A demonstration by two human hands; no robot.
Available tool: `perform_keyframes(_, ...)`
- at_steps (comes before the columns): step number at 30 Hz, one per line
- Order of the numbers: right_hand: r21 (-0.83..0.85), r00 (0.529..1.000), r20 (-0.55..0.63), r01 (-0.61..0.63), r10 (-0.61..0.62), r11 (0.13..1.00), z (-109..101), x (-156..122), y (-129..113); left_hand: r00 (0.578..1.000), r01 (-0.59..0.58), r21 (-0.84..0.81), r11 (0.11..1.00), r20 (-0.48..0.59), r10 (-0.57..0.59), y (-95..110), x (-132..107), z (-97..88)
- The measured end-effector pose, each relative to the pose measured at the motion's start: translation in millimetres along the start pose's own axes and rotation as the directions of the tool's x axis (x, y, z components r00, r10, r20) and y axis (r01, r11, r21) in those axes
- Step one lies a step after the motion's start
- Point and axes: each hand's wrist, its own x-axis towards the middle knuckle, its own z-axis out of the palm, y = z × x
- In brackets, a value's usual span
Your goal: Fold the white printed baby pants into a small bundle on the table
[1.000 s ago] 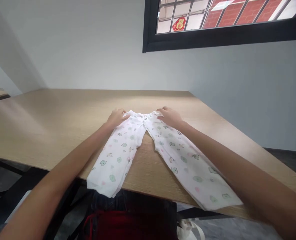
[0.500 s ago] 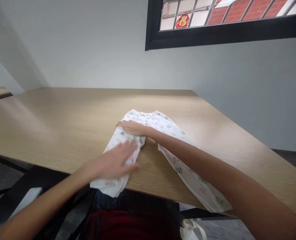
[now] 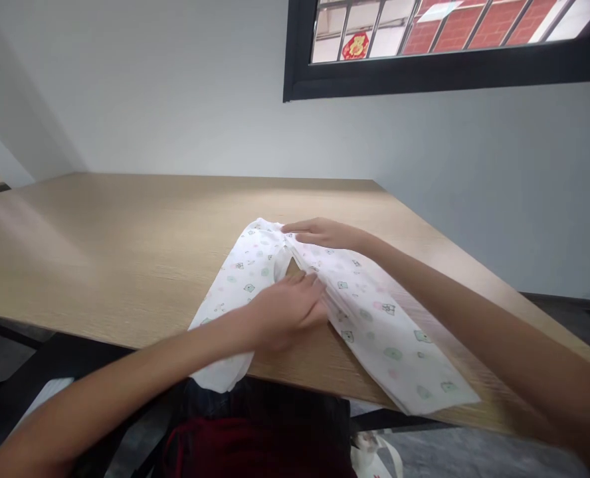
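- The right hand (image 3: 325, 234) lies palm down across the top of the white trousers (image 3: 375, 325), near the waistband. Its fingers are stretched out and close together, pressed flat on the cloth rather than wrapped around it.
- The left hand (image 3: 291, 309) is nearer the body than the right one, at the inner edge of the trouser leg on the right side. It is blurred, the fingers partly bent; whether they pinch the cloth or only brush it, I cannot tell.
- Around and under both hands, the trousers are spread with the legs apart. The thin white fabric carries scattered green and pink patches and small dark-outlined animal faces.
- Just beside the right hand's fingertips, the waistband is gathered and slightly puckered. Below that hand, some loose creases run along the inner leg toward the left hand.
- The other trouser leg lies beyond the left wrist, partly covered by the left forearm; its cuff reaches over the table edge on the near side of that arm.
- Beneath the hands and trousers is a pale wood-grained table (image 3: 140, 226), reaching away past the right hand to a plain wall (image 3: 175, 86).
- Well above the right hand, a dark-framed window (image 3: 424, 73) shows metal bars and red brick.
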Motion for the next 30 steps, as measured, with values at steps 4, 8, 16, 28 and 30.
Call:
perform_keyframes(4,0.045,0.986,-0.003,-0.164,0.165,0.985,-7.6,-47.3,1.9,0.997,0.068,-0.04,0.997,0.043,-0.066,-13.7,79.2,13.2)
perform_keyframes(8,0.076,0.973,0.05,-0.228,0.225,0.971,7.0,-70.7,16.1,0.993,-0.047,-0.075,0.996,0.103,0.055,6.1,93.3,21.8)
perform_keyframes(16,-0.173,0.963,-0.21,-0.208,0.17,0.963,12.0,-36.0,86.4,0.926,-0.283,0.086,0.955,-0.235,0.295,104.7,2.2,101.4)
perform_keyframes(28,0.248,0.739,-0.499,-0.379,0.452,0.892,18.9,-32.7,63.2,0.954,-0.194,0.14,0.971,-0.203,0.22,121.4,42.4,81.6)
perform_keyframes(30,0.407,0.71,-0.474,-0.348,0.521,0.844,13.6,-28.7,54.8,0.945,-0.172,0.075,0.982,-0.269,0.186,117.0,38.0,76.5)
